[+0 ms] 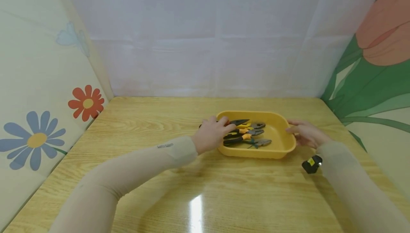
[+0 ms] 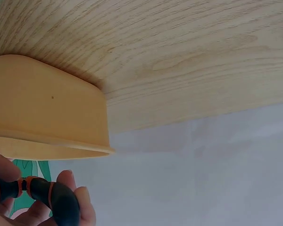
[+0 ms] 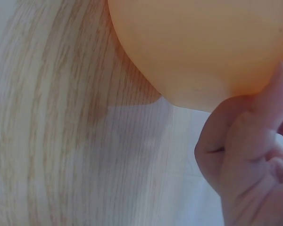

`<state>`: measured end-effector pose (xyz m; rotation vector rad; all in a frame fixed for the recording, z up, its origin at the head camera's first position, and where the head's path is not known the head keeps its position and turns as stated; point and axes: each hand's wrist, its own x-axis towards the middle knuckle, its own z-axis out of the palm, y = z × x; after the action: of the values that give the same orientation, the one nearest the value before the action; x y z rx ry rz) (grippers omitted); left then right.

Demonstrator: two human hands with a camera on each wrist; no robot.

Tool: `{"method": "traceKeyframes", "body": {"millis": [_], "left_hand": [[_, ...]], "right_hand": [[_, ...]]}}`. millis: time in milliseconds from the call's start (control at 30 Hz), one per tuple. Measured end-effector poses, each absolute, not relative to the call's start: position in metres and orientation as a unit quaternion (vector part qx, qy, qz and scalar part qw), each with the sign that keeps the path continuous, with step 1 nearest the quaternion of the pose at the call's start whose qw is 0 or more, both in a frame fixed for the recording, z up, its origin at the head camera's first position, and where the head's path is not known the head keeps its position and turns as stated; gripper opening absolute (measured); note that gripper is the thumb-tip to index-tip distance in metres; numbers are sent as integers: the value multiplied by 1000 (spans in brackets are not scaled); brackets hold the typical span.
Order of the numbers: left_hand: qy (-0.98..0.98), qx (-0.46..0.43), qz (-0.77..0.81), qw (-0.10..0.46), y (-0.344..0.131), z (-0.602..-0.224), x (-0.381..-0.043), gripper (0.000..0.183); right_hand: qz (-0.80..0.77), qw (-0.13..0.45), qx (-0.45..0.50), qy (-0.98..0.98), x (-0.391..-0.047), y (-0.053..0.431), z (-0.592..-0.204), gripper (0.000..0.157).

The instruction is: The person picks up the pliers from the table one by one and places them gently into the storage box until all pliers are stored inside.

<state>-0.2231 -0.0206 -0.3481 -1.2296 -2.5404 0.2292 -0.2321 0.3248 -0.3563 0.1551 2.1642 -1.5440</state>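
Observation:
A yellow plastic basin (image 1: 278, 151) stands on the wooden table with several pliers in its left half. My left hand (image 1: 210, 135) is at the basin's left rim and grips a pair of pliers (image 2: 61, 200) by dark handles with orange trim. Dark pliers jaws (image 1: 239, 122) reach from beneath that hand over the basin. Beside them lie pliers with black-and-orange handles (image 1: 235, 140). At the opposite end, my right hand (image 1: 305, 133) holds the basin's right rim, thumb over the edge and curled fingers against the outer wall (image 3: 203, 56).
A black tape measure (image 1: 311, 164) with a yellow label lies on the table, close to the right sleeve. Behind the wooden table (image 1: 160, 115) hangs a pale cloth (image 1: 205, 48). Panels with printed flowers (image 1: 36, 140) flank both sides.

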Motion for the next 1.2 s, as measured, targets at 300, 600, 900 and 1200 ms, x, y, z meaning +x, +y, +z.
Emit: {"method": "traceKeyframes", "body": {"millis": [300, 600, 900, 1200], "left_hand": [[-887, -438, 97, 111, -9, -347, -226, 42], [-887, -434, 146, 61, 3, -343, -228, 41], [-876, -456, 143, 63, 12, -346, -237, 41], [-866, -477, 144, 46, 18, -349, -250, 44]], "right_hand": [[-573, 234, 57, 783, -232, 326, -358, 69], [-569, 231, 51, 787, -232, 326, -359, 68], [-573, 230, 54, 785, -233, 325, -360, 69], [-580, 230, 53, 779, -233, 325, -360, 69]]}}
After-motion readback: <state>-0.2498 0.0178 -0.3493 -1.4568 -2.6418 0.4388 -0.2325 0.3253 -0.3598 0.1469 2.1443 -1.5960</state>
